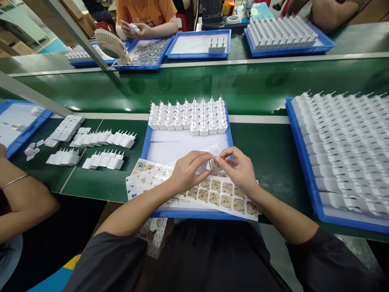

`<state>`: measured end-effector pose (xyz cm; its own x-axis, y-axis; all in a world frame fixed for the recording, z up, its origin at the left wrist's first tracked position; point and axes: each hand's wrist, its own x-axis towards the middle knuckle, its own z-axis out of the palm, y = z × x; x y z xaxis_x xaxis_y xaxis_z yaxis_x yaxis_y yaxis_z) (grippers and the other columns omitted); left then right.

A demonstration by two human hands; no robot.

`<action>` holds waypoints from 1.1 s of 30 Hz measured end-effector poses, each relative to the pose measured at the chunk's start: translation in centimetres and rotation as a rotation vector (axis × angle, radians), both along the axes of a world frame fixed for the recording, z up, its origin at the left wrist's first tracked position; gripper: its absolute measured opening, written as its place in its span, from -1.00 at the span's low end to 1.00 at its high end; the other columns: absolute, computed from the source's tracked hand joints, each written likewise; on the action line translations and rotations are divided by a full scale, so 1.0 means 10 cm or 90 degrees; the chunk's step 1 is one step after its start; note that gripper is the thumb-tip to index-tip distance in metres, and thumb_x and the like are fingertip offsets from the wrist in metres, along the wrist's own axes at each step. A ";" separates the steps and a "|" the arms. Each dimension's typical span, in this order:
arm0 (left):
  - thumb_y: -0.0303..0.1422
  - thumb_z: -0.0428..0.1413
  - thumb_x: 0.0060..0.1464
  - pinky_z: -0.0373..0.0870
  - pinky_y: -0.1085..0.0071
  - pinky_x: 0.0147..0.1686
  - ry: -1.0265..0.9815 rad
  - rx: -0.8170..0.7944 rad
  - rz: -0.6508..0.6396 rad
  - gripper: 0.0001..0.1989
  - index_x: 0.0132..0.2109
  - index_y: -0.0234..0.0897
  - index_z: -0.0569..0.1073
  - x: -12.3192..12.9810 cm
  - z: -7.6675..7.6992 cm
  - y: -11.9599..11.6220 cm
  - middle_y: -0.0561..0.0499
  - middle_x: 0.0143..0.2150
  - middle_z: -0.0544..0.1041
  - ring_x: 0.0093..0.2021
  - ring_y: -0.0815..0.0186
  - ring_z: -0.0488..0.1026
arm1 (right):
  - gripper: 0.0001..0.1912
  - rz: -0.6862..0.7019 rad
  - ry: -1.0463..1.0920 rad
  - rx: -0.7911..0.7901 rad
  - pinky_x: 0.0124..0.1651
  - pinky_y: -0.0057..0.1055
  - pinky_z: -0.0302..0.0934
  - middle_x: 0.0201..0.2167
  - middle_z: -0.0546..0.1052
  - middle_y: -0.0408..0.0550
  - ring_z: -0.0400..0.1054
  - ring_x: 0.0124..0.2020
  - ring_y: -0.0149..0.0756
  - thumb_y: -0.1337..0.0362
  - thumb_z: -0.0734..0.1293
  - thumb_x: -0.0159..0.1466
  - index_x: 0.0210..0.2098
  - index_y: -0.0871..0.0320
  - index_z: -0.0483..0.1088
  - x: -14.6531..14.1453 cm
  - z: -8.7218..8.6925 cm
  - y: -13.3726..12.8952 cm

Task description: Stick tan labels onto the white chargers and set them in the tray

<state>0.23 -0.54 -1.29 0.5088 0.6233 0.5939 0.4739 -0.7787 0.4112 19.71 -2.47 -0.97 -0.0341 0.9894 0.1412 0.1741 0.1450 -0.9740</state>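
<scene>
Between my two hands is a small white plug adapter [209,164] with a tan sticker [214,163] at its face. My left hand [192,169] grips the adapter from the left, fingers bent round it. The thumb and finger of my right hand [238,168] pinch the sticker at the adapter's right side. Under both hands lie sheets of tan stickers [215,192], spread over the front of a blue-rimmed tray [147,142]. Rows of white adapters [186,115] stand, pins up, in the tray's back part.
A large tray of white pieces [349,162] is at the right. Groups of plugs [103,159] lie on the green bench at the left, near a person's arm [27,194]. Beyond the green divider [188,83], another person handles a white piece [133,28].
</scene>
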 end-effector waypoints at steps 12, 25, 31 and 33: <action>-0.34 0.24 0.10 0.50 0.22 -0.01 -0.162 -0.128 0.005 -0.66 0.00 -0.25 0.37 0.03 -0.10 0.03 -0.13 -0.04 0.53 0.00 0.21 0.51 | -0.61 0.213 0.244 -0.157 -0.43 -0.43 0.46 -0.28 0.28 -0.17 0.34 -0.28 -0.34 0.16 0.50 0.13 -0.11 0.04 0.36 0.00 -0.09 0.11; -0.42 0.22 0.05 0.47 0.26 -0.15 -0.174 0.003 -0.022 -0.63 -0.01 -0.23 0.31 0.11 -0.19 -0.03 -0.11 -0.10 0.46 -0.09 0.23 0.46 | -0.73 0.158 0.336 -0.184 -0.45 -0.39 0.39 -0.40 0.42 -0.17 0.35 -0.45 -0.36 0.05 0.43 0.21 -0.24 0.07 0.38 -0.11 -0.14 -0.03; -0.46 0.22 0.06 0.46 0.27 -0.18 -0.135 0.129 -0.021 -0.66 -0.04 -0.24 0.29 0.11 -0.20 0.01 -0.13 -0.11 0.45 -0.12 0.24 0.43 | -0.78 0.148 0.404 -0.199 -0.43 -0.48 0.29 -0.42 0.39 -0.19 0.30 -0.41 -0.40 0.17 0.49 0.14 -0.29 0.09 0.43 -0.13 -0.11 -0.05; -0.48 0.20 0.07 0.46 0.28 -0.20 -0.115 0.174 -0.018 -0.67 -0.04 -0.24 0.29 0.11 -0.21 0.01 -0.13 -0.11 0.45 -0.14 0.25 0.43 | -0.80 0.142 0.416 -0.199 -0.42 -0.49 0.24 -0.41 0.38 -0.20 0.27 -0.43 -0.43 0.19 0.48 0.15 -0.32 0.08 0.42 -0.14 -0.11 -0.06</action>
